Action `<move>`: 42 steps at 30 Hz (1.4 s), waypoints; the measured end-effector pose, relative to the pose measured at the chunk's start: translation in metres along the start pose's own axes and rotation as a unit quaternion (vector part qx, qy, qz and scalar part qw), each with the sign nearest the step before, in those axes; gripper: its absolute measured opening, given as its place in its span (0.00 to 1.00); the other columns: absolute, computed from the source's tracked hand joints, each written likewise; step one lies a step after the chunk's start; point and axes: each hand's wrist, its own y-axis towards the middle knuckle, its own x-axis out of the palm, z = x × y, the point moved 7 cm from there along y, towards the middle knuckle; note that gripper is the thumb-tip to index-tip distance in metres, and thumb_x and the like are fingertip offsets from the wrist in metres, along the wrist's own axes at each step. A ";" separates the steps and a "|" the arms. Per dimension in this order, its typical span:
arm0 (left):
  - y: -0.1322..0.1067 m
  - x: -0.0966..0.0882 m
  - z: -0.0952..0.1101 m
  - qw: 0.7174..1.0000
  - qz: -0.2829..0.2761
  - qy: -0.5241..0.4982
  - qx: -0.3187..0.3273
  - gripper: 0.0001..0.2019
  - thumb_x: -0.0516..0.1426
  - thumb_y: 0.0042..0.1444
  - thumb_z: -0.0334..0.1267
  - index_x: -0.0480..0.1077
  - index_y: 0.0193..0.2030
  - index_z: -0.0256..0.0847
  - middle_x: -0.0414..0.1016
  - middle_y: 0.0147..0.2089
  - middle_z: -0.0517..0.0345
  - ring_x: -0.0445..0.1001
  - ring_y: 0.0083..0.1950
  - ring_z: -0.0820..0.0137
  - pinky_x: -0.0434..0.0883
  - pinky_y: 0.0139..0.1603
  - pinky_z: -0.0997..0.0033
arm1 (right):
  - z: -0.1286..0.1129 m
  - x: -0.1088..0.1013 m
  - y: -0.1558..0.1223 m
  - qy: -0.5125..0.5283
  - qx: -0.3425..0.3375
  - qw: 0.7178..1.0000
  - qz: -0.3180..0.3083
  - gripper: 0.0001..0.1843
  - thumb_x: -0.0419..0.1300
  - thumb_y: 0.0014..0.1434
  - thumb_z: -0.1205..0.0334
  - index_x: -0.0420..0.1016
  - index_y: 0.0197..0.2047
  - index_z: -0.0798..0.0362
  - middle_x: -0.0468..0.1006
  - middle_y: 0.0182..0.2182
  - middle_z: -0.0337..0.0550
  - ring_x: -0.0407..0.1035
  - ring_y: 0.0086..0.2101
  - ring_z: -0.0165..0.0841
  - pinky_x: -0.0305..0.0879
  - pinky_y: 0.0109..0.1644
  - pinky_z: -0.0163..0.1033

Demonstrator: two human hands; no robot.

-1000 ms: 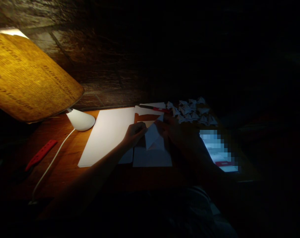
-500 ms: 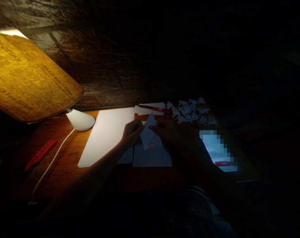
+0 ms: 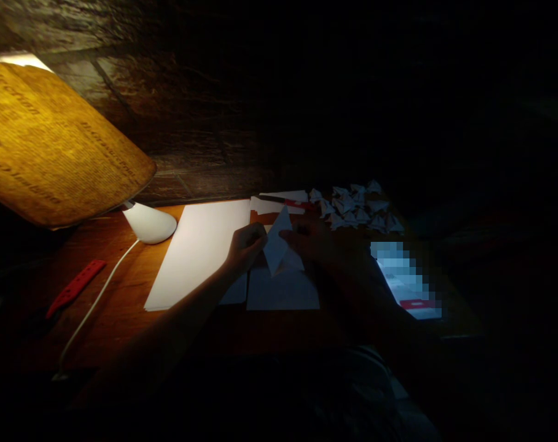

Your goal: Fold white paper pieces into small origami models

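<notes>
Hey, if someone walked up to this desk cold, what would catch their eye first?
Probably the glowing lampshade with printed lettering at the far left, the only warm light in a dark room. Next, the left hand and right hand at the centre, holding a folded white paper piece between them above flat white sheets. Behind them lies a pile of small folded paper pieces, and a lit phone screen sits at the right.

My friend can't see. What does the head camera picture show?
Two hands, left hand and right hand, hold a folded white paper over a lamp-lit wooden desk. Behind it lies a pile of small folded papers; a lit phone glows at the right.
</notes>
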 end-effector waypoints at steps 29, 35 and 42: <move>0.000 0.003 0.000 1.000 -0.019 0.001 -0.013 0.16 0.64 0.54 0.46 0.66 0.24 0.40 0.62 0.24 0.63 0.60 0.25 0.74 0.56 0.25 0.73 | -0.004 0.003 -0.004 0.059 0.026 0.997 -0.035 0.16 0.70 0.49 0.49 0.74 0.30 0.52 0.75 0.25 0.37 0.67 0.26 0.29 0.62 0.28 0.35; -0.004 0.012 0.000 0.998 -0.068 0.002 -0.009 0.14 0.62 0.54 0.43 0.65 0.24 0.39 0.62 0.23 0.63 0.60 0.25 0.75 0.55 0.26 0.73 | -0.003 0.005 -0.007 0.050 0.045 0.997 -0.029 0.13 0.71 0.47 0.54 0.74 0.27 0.53 0.77 0.25 0.39 0.69 0.26 0.31 0.64 0.27 0.35; -0.004 0.016 0.004 0.996 -0.086 0.030 0.001 0.10 0.60 0.53 0.39 0.66 0.25 0.39 0.62 0.23 0.64 0.60 0.25 0.75 0.57 0.26 0.74 | -0.005 0.011 -0.011 0.038 0.057 0.997 -0.038 0.10 0.68 0.49 0.57 0.75 0.28 0.53 0.78 0.27 0.40 0.69 0.27 0.30 0.65 0.29 0.35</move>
